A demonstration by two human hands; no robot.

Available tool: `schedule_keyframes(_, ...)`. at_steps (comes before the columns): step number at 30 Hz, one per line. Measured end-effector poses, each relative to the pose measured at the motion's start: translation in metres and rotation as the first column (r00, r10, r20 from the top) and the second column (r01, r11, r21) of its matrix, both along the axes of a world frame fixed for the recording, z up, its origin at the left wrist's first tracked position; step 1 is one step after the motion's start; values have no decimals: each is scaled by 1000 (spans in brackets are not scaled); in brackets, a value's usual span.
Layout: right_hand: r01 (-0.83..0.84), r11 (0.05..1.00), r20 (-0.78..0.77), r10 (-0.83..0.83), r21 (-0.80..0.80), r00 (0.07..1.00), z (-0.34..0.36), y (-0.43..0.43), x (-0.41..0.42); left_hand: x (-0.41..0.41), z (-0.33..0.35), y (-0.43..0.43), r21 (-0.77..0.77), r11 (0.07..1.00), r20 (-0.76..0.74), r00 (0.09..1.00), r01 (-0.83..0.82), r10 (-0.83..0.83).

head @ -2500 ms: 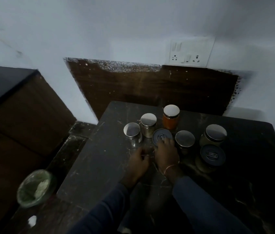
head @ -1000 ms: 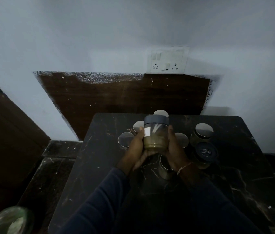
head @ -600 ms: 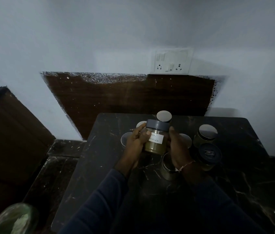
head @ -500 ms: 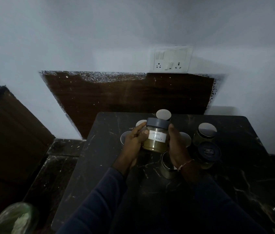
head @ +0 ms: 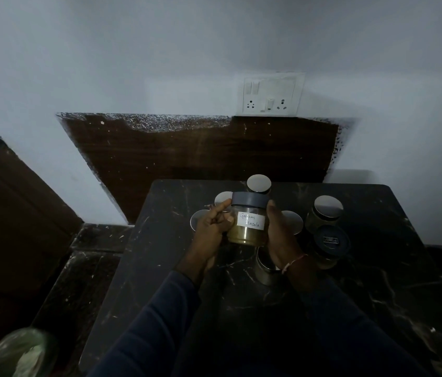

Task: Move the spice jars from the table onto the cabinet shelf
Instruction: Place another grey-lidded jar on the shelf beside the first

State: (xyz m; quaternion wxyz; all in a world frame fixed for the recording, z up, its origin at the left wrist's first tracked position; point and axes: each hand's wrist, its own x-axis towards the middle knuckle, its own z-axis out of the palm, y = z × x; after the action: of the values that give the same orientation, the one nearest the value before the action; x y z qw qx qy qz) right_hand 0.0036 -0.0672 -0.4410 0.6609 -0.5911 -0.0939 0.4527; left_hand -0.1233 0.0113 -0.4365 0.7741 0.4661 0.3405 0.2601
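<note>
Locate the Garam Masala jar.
Head view, centre: the Garam Masala jar is held above the table between left hand and right hand, silver-lidded jar just behind.

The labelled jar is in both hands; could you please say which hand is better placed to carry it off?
Probably the left hand: it grips the labelled jar on the side facing the brown cabinet left of the table. The right hand, on the far side, would have to reach across.
</note>
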Motion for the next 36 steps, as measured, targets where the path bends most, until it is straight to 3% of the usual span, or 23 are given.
schedule_keyframes(8, -17, 1000, 6, 17, -26, 1000, -3, -1, 0, 1, 3, 0, -19, 999, -20, 999, 41, -41)
schedule_keyframes(11, 27, 998, 81, -22, -64, 996, 3, 0, 5, 3, 10, 3, -29, 993, -4, 994, 111, -111)
schedule_keyframes(13, 50, 992, 220, -23, -116, 975, 17, 4, 11, 4, 19, 6, 78, 975, -48, 977, 210, -207)
schedule_keyframes(15, 51, 989, 332, -1, -140, 943, 38, 9, 19, 8, 34, 10, 306, 904, -179, 951, 299, -254)
schedule_keyframes(17, 8, 997, 390, 24, -80, 920, 68, 19, 28, 14, 56, 19, 483, 821, -247, 947, 304, -205)
schedule_keyframes(20, -122, 992, 495, 85, 43, 865, 129, 35, 40, 19, 108, 42, 637, 734, -208, 969, 235, -130)
schedule_keyframes(24, -240, 952, 728, 26, 192, 686, 245, 57, 49, 19, 210, 73, 835, 542, -75, 995, 98, -65)
schedule_keyframes(27, -250, 929, 875, -130, 271, 466, 345, 66, 44, 18, 295, 89, 911, 406, 77, 997, -74, 9)
schedule_keyframes(30, -313, 886, 926, -265, 344, 269, 431, 80, 37, 17, 377, 107, 939, 270, 220, 975, -213, 3)
schedule_keyframes(33, -338, 860, 922, -330, 382, 201, 494, 106, 31, 16, 439, 132, 946, 176, 274, 962, -272, 16)
schedule_keyframes(36, -321, 860, 917, -364, 398, 161, 528, 140, 30, 22, 471, 164, 943, 178, 281, 959, -281, 24)
